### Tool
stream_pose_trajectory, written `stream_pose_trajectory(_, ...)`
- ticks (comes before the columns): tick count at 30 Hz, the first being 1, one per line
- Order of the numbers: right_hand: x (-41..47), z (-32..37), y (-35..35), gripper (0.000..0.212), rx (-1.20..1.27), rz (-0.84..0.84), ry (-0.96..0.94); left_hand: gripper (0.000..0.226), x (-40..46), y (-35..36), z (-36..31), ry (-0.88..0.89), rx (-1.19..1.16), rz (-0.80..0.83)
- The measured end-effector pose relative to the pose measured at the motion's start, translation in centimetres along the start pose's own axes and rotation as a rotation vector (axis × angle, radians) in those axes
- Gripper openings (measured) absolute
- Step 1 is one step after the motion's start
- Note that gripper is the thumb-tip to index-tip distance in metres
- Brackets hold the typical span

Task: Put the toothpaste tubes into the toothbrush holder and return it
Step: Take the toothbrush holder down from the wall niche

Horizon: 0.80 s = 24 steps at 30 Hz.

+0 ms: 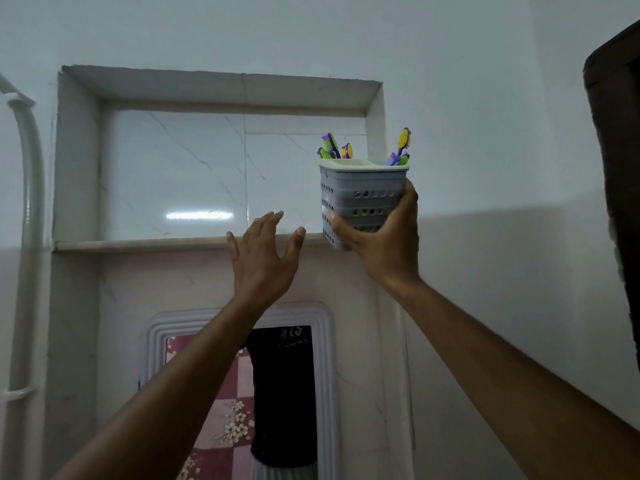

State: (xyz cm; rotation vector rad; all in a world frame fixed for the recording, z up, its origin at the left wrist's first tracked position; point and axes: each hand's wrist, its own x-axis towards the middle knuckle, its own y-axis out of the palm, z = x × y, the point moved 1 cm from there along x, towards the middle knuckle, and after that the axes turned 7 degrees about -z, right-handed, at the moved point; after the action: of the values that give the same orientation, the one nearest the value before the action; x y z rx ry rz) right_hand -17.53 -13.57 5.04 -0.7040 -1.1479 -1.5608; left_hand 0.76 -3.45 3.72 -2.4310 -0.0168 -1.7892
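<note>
My right hand [377, 237] is wrapped around the lower half of the toothbrush holder [362, 199], fingers [341, 225] clamped on its perforated wall, thumb behind, so it rides upright and the brushes [401, 147] stay in. I can't see any toothpaste tubes. The holder hangs just off the right end of the niche ledge [138, 244], base about level with it. My left hand [265, 258] is empty and spread beside the holder, below the ledge, probably to steady. The ledge to the left is bare.

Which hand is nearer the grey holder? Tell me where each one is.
Right. The right hand grips the grey holder from below and around its sides. The left hand is open, apart from it, lower and to its left, by the niche ledge.
</note>
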Motion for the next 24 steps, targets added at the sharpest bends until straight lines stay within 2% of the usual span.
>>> stream_pose_trajectory(5,-4.5,0.1,-3.5,0.123,0.037,0.002,0.015,0.062,-3.5,-2.0,-0.9,0.015,-0.085,0.000)
stream_pose_trajectory(12,-13.5,-2.6,-7.2,0.120,0.088,0.102,0.169,0.063,-11.4,-2.9,1.5,-0.021,-0.109,0.137)
stream_pose_trajectory(16,-20.0,-4.2,-9.2,0.120,0.076,0.171,0.286,0.056,-18.0,-2.9,4.2,-0.069,-0.115,0.228)
stream_pose_trajectory(24,-35.0,-7.4,-14.8,0.114,-0.099,0.368,0.527,0.058,-34.5,-5.7,9.0,-0.349,-0.142,0.416)
